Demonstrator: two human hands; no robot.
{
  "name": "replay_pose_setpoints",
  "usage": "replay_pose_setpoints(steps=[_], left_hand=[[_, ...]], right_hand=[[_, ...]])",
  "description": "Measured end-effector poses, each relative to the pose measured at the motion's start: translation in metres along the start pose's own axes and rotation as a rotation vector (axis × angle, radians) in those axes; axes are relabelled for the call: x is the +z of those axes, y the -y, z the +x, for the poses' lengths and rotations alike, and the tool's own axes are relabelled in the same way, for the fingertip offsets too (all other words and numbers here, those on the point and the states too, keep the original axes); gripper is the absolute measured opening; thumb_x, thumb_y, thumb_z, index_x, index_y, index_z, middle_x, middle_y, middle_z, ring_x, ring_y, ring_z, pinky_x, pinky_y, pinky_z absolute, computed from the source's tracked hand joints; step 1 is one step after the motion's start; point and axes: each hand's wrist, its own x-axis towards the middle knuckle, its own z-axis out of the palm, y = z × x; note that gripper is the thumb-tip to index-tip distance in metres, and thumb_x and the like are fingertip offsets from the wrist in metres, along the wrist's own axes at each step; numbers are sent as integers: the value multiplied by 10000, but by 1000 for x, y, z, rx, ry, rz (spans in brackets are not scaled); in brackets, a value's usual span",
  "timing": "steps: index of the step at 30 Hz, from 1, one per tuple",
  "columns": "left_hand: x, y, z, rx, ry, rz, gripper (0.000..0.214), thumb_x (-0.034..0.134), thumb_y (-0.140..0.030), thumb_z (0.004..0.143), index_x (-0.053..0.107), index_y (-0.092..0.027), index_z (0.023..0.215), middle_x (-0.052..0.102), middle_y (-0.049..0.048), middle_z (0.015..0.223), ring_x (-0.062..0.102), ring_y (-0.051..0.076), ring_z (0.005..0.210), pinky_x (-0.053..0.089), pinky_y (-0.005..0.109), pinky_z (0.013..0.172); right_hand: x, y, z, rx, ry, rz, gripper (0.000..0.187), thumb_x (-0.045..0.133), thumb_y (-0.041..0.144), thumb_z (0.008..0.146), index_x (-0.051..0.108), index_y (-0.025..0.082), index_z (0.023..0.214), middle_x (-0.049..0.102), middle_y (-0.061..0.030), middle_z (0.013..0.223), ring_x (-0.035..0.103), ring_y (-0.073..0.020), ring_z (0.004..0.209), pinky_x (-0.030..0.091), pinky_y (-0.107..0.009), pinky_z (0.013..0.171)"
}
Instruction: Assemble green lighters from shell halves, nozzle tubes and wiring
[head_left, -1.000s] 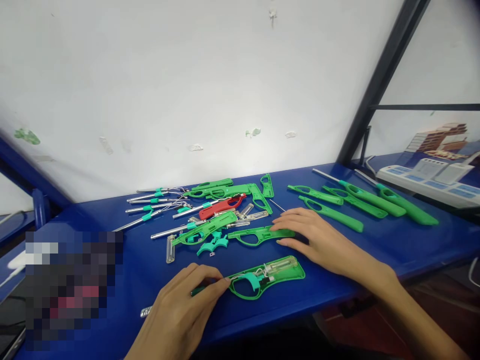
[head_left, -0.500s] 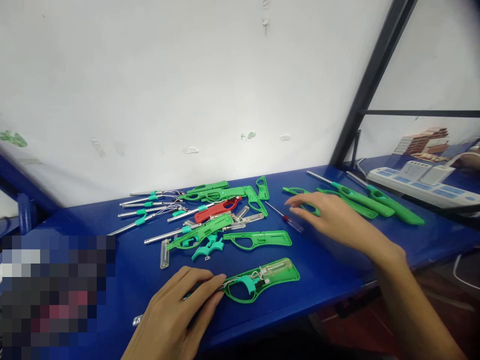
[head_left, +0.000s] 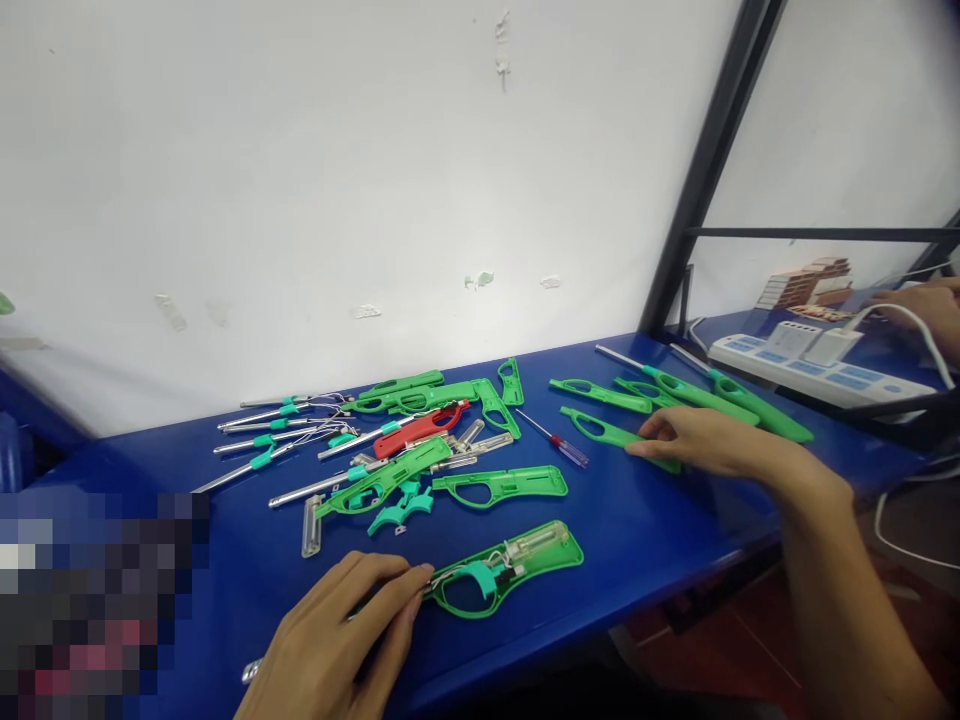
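Observation:
My left hand is closed round the nozzle end of an opened gas lighter near the table's front edge. Its green half shell lies with the inside up, showing a teal trigger, thin wires and a clear fuel tank. The metal tip pokes out past my left palm; most of the tube is hidden. Further right, my right hand pinches the wide end of a loose green handle shell between thumb and fingers. Another green shell lies just behind it.
Lighter rods with wires, a red shell, green shells, teal triggers and clear tanks crowd the left and middle. A screwdriver lies centrally. Closed lighters and a power strip are at right; another person's hand shows beyond.
My right hand has moved from above the green shells to the wide end of the nearer one and closed on it. My left hand keeps its grip; the view has shifted slightly right.

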Motion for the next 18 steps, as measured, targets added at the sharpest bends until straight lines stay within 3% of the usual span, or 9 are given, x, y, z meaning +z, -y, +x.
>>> replay_pose_setpoints(steps=[5, 9, 12, 18], left_hand=[[-1, -5, 9, 20, -56, -31, 241, 526, -290, 1098, 744, -281, 1201, 789, 10, 1019, 790, 140, 861, 657, 201, 791], [-1, -5, 8, 18, -64, -32, 243, 524, -308, 1101, 749, -283, 1191, 791, 6, 1007, 792, 139, 855, 656, 198, 792], [-1, -2, 3, 8, -37, -25, 239, 536, -298, 1096, 741, -285, 1217, 791, 6, 1037, 794, 143, 889, 656, 209, 836], [0, -2, 3, 13, -37, -29, 239, 533, -292, 1095, 750, -278, 1193, 793, 8, 1029, 797, 140, 885, 655, 203, 838]], right_hand=[[-2, 3, -6, -44, 22, 13, 475, 650, 664, 852, 801, 214, 873, 792, -77, 749, 735, -280, 687, 519, -358, 612], [6, 0, -1, -58, -58, -22, 392, 644, 572, 856, 785, 213, 926, 796, -92, 841, 738, -294, 772, 525, -371, 670], [14, 3, 7, -55, -110, -50, 424, 628, 603, 866, 768, 213, 957, 798, -97, 884, 735, -296, 804, 518, -374, 684], [14, 10, 4, -76, -71, -47, 423, 607, 614, 898, 768, 223, 896, 786, -83, 803, 724, -267, 711, 517, -358, 617]])
